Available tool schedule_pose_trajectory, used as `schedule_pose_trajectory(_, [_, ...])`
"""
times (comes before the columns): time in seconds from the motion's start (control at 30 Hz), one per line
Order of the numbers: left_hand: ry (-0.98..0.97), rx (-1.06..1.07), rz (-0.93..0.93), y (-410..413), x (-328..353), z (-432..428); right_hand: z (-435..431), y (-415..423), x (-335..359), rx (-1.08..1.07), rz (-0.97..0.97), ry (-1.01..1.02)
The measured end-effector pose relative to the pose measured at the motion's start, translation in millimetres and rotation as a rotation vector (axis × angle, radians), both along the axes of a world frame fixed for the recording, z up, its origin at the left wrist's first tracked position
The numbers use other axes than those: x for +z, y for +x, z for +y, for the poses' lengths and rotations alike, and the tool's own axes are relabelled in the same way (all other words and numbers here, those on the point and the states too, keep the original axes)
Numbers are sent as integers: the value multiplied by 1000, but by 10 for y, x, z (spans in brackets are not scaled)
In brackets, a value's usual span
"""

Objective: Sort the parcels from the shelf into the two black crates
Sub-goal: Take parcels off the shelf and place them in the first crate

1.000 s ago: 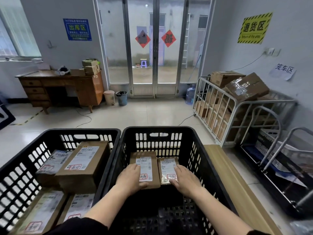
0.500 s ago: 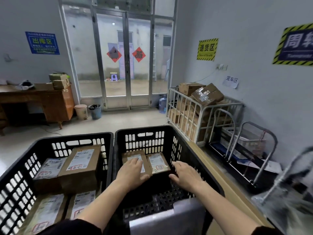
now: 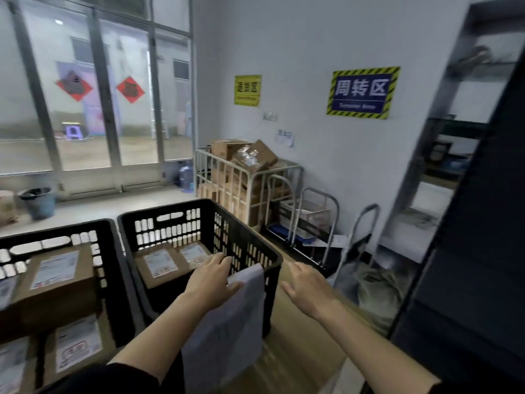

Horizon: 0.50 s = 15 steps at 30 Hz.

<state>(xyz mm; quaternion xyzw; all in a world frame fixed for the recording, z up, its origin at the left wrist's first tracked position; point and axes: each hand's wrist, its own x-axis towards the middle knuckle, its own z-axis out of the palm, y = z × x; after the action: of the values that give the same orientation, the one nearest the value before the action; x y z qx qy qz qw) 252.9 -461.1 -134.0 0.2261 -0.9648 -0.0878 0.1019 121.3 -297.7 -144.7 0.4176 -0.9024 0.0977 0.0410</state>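
Note:
Two black crates stand side by side, the left crate (image 3: 112, 251) and the right crate (image 3: 255, 248). The right one holds two small brown labelled parcels (image 3: 159, 265) lying flat at its far end. A large brown box (image 3: 56, 282) and more labelled parcels (image 3: 76, 345) fill the left one. My left hand (image 3: 211, 280) hovers empty, fingers apart, over the right crate's near right corner, beside a white sheet (image 3: 230, 322) hanging on its outer wall. My right hand (image 3: 306, 288) is open and empty, outside the crate to its right. The shelf (image 3: 443, 172) rises at the far right, blurred.
A white cage trolley (image 3: 250, 177) of cardboard boxes stands against the wall, with two hand trolleys (image 3: 321, 223) in front of it. The crates rest on a wooden platform (image 3: 298, 351). A water bottle (image 3: 186, 177) and a bin (image 3: 39, 201) sit by the glass doors.
Both hands have let go of the two small parcels and drawn back out of the right crate. My view has swung right, bringing the shelf into sight.

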Motion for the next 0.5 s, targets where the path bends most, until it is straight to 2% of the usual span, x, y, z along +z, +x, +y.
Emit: schedule_pose_trajectory(0.5, [9,-349,71,-653,411,1512,1903,32,657,-390,62,-77])
